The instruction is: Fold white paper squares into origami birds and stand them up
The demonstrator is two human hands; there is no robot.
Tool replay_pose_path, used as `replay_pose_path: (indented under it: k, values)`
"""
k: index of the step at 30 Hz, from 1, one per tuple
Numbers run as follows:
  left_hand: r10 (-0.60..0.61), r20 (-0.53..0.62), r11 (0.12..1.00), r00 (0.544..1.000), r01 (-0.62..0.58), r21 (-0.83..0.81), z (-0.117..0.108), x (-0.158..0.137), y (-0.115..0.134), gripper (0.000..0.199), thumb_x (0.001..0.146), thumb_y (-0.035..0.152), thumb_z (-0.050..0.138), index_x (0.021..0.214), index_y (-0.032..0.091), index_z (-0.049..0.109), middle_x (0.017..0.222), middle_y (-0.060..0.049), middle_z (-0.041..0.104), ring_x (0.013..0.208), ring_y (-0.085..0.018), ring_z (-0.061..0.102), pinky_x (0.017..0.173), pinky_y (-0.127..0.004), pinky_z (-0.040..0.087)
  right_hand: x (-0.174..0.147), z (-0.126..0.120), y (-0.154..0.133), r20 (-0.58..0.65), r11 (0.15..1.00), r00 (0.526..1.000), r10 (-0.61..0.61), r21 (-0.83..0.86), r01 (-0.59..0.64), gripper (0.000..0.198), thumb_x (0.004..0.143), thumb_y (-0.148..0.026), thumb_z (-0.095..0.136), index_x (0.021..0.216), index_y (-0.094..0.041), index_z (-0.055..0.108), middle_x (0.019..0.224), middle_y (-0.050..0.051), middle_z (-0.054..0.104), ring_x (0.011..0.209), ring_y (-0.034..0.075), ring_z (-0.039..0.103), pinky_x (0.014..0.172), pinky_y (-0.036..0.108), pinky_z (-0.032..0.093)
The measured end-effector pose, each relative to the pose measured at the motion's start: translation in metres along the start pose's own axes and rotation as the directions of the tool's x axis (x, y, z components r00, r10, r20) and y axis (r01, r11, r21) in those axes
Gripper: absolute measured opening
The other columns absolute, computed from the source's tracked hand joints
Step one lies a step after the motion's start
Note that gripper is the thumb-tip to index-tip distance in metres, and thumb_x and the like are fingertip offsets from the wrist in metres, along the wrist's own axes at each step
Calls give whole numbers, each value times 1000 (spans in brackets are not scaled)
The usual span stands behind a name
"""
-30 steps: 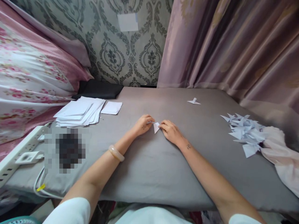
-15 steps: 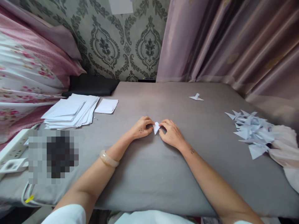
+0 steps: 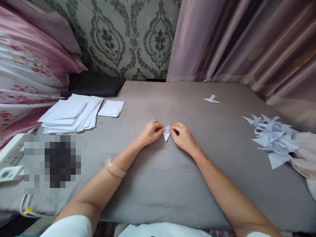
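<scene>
Between my two hands is a small white folded paper [image 3: 167, 133], kite-shaped with its long point toward me. My left hand [image 3: 152, 132] pinches its left corner between thumb and fingers. At the opposite corner, my right hand [image 3: 182, 136] grips it the same way. Both hands are low over the grey cloth, near the middle of the table. A single folded paper piece [image 3: 211, 99] lies farther off to the right. Many similar pointed paper pieces [image 3: 275, 135] are heaped at the right side.
At the left lie a large stack of white paper sheets [image 3: 71, 113] and a smaller stack of squares [image 3: 111, 108]. Behind them is a black folded item [image 3: 95, 84]. A white power strip [image 3: 13, 148] with cables sits at the left edge. Curtains [image 3: 222, 39] hang behind on the right.
The view has tilted down slightly. My right hand's fingers have drawn a little outward, so more of the folded paper shows between the hands. Both hands still hold it.
</scene>
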State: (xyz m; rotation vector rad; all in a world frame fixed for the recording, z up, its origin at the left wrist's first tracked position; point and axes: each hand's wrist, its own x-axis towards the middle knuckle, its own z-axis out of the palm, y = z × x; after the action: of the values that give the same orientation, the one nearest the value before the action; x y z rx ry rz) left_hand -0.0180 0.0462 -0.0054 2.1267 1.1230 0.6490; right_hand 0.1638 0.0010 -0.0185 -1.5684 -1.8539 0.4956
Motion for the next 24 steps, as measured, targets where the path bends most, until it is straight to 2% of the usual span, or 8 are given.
replay_pose_path:
  k: [4, 10, 18, 24]
  values:
    - [-66, -27, 996, 997, 65, -53, 3, 3, -3, 17, 83, 25, 57, 81, 13, 69, 83, -7, 58, 74, -15, 54, 76, -30, 45, 6, -1, 0, 28, 993, 996, 85, 80, -87, 17, 83, -24, 53, 76, -19, 68, 97, 6, 65, 79, 15, 60, 77, 30, 46]
    - [-110, -32, 990, 993, 107, -93, 6, 6, -10, 14, 81, 25, 60, 79, 14, 69, 89, -6, 58, 78, -15, 55, 79, -31, 47, 10, -4, -5, 55, 984, 987, 152, 87, -157, 16, 81, -23, 56, 70, -18, 65, 95, 5, 64, 75, 12, 59, 77, 29, 45]
    - [-110, -42, 991, 993, 107, -80, 6, 7, -9, 12, 80, 21, 61, 73, 14, 68, 85, -6, 59, 80, -16, 56, 78, -31, 46, 12, 1, 0, 41, 988, 989, 143, 56, -145, 15, 80, -23, 55, 69, -18, 64, 92, 4, 62, 74, 13, 58, 76, 30, 46]
    - [-142, -86, 989, 986, 138, -51, 11, 7, -8, 11, 78, 19, 61, 72, 14, 67, 86, -6, 58, 79, -16, 56, 78, -32, 48, 12, 0, 6, 64, 981, 989, 130, 133, -138, 12, 78, -23, 58, 73, -17, 66, 107, 7, 59, 71, 10, 59, 79, 31, 48]
